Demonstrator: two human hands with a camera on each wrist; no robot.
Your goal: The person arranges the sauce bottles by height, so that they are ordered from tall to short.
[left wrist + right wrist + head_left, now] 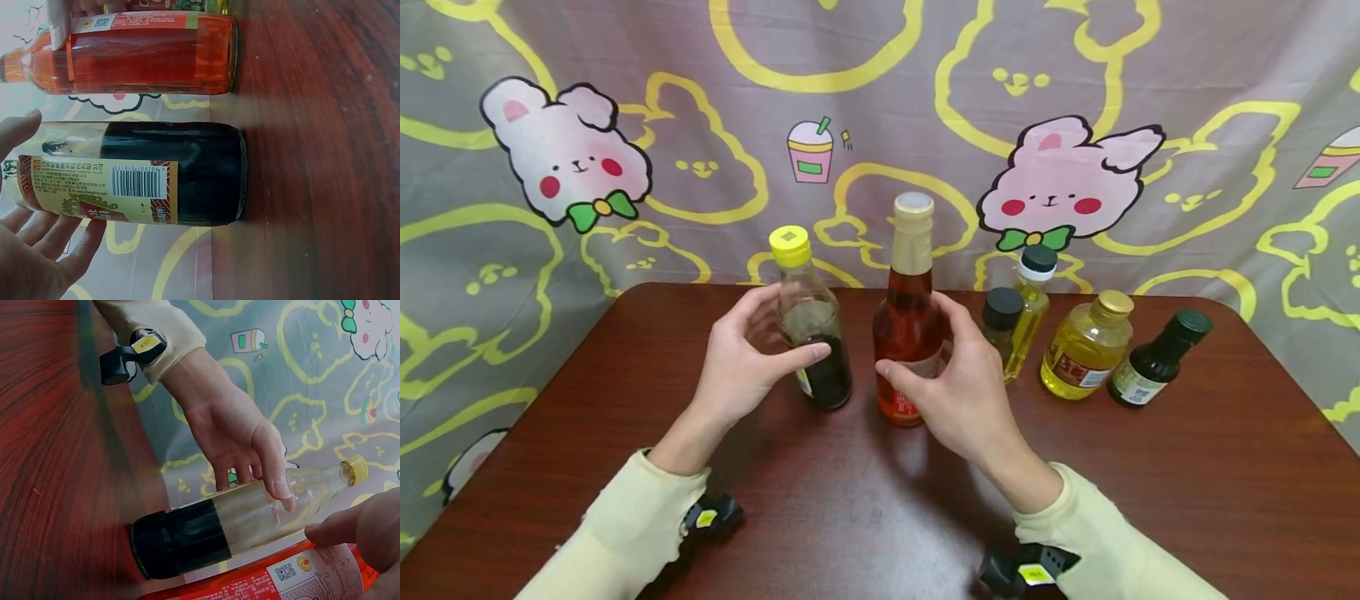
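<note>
Left hand (730, 362): partly closed, its thumb across the front and its fingers curled round the far side of a yellow-capped bottle (827, 379), which it holds at mid-body. Right hand (966, 375): likewise partly closed, gripping a taller red bottle (906, 325), thumb in front and fingers on the opposite side. Both bottles are base-down at the middle of the table (865, 517), side by side with a narrow gap between them. Dark liquid fills the lower part of the yellow-capped bottle; the left wrist view shows its printed label (94, 187) with a barcode. Just right of the right hand stands a black-capped bottle (1002, 312), partly hidden, with a slim oil bottle (1030, 321) behind it. Farther right are a round gold-capped bottle (1082, 350) of yellow liquid and a small dark bottle (1153, 367), near each other. Behind the table hangs a rabbit-patterned cloth (880, 50).
</note>
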